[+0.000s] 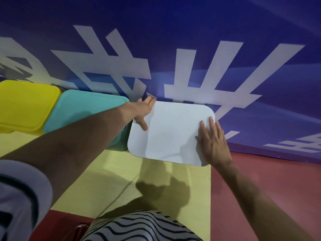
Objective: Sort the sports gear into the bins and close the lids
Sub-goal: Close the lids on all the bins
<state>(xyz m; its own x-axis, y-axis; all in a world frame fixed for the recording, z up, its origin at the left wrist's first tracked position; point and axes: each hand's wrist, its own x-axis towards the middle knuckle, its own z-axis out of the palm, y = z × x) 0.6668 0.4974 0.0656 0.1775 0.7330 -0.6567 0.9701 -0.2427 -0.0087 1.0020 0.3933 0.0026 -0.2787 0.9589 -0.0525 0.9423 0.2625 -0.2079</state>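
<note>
Nearly finished, by the look of it. Flat yellow plastic lid at nine o'clock and teal plastic lid beside it already seated. Square white plastic lid at centre: left hand clasping its ten-o'clock corner, right hand spread flat at three o'clock. No loose gear visible; pressing down remaining.

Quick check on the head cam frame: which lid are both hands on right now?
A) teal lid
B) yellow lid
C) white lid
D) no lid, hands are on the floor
C. The left hand grips the far-left corner of the white lid and the right hand lies flat on its right edge; the yellow lid and teal lid sit untouched to the left.
</note>
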